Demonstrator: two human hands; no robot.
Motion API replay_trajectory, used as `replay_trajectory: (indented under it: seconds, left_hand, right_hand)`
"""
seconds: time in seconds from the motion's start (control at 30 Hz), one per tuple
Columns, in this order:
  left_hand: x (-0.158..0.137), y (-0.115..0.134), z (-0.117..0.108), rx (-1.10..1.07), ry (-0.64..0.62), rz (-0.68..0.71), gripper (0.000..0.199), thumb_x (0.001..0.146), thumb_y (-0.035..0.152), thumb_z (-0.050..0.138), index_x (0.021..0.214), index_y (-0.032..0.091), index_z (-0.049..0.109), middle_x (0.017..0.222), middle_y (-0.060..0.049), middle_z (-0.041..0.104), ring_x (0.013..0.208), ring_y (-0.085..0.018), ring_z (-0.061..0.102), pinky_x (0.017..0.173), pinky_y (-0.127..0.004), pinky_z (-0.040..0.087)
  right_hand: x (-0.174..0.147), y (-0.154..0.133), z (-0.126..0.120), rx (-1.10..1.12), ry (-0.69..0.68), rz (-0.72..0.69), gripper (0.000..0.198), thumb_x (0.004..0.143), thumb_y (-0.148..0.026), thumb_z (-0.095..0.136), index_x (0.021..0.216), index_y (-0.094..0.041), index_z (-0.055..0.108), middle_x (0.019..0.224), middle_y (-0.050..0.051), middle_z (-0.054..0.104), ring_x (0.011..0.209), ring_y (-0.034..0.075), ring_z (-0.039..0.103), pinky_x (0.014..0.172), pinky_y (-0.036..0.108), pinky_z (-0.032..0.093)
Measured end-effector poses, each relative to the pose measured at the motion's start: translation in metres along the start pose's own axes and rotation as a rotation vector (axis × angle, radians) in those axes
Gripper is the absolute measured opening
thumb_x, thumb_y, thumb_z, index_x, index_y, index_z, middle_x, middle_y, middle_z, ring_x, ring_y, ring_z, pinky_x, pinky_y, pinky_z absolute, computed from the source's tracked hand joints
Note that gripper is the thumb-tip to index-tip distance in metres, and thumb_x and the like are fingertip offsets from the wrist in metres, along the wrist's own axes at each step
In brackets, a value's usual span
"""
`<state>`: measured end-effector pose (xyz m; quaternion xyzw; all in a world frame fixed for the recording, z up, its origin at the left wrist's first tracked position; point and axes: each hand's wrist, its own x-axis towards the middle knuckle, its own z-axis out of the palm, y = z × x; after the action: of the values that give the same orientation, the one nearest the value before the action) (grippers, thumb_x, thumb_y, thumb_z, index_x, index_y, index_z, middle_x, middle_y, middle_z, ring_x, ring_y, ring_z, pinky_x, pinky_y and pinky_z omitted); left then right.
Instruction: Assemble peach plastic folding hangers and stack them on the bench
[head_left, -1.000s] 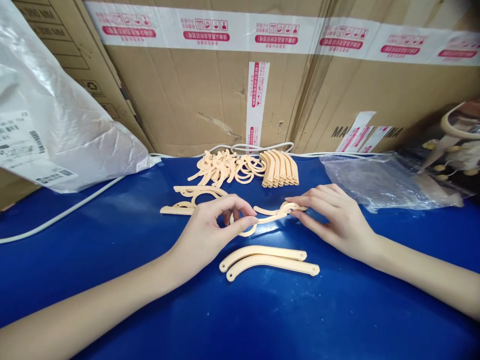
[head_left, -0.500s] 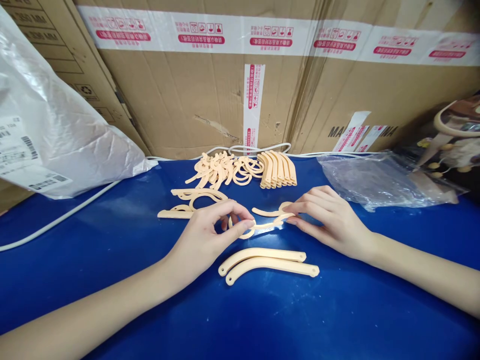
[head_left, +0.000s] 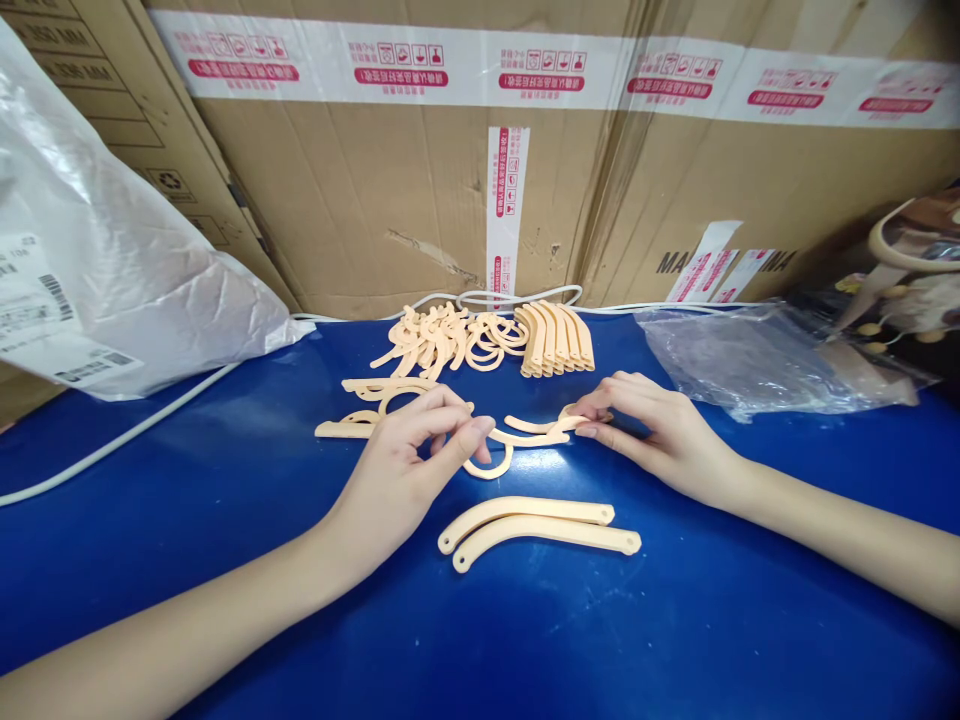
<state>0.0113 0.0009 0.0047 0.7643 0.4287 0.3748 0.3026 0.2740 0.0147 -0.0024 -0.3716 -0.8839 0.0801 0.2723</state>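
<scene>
My left hand [head_left: 412, 445] is closed in a pinch at the left end of a thin, pale curved piece [head_left: 532, 438]; its fingers partly cover that end. Just below its fingertips lies a pale ring-shaped piece [head_left: 489, 472]. My right hand [head_left: 652, 420] pinches a small pale curved piece [head_left: 568, 424] at its tip, close to the thin piece's right end. Whether these pieces are joined I cannot tell. Another slim curved piece [head_left: 525, 425] lies just behind them. Nearer to me, two long bent bars [head_left: 547, 530] with end holes rest side by side.
Behind my left hand lie several flat pale pieces [head_left: 349, 429]. Farther back are a heap of small curved parts [head_left: 427, 335] and a row of bent bars [head_left: 556, 340]. A clear plastic bag [head_left: 772, 360], a white parcel bag [head_left: 112, 250], a white cable [head_left: 127, 450] and cardboard boxes [head_left: 375, 200] surround the blue table [head_left: 525, 640].
My left fingertips have shifted slightly left and up, uncovering more of the ring-shaped piece. My right hand has barely moved, and the other pieces lie as before.
</scene>
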Motion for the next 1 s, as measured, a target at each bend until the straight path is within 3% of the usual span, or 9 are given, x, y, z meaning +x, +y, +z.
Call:
replay_trajectory:
  seconds: [0.63,1.0]
  left_hand:
    - [-0.0002,0.0005,0.0004,0.037,-0.010,-0.029,0.034,0.091,0.037,0.047,0.066,0.021,0.064,0.069,0.002,0.059,0.073,-0.015,0.055,0.066,-0.026,0.039]
    - [0.0002,0.0024,0.0019,0.009,-0.012,-0.038,0.033,0.091,0.034,0.048,0.064,0.020,0.061,0.067,0.004,0.060,0.073,-0.013,0.056,0.072,-0.025,0.039]
  right_hand:
    - [0.0008,0.0039,0.0011,-0.132,-0.009,0.068,0.017,0.092,-0.033,0.049,0.097,-0.022,0.063,0.093,0.004,0.066,0.084,0.019,0.053,0.076,0.035,0.036]
    - [0.0011,0.0063,0.0025,-0.153,0.008,0.085,0.018,0.092,-0.033,0.049,0.097,-0.024,0.064,0.093,0.003,0.063,0.085,0.019,0.052,0.077,0.036,0.039]
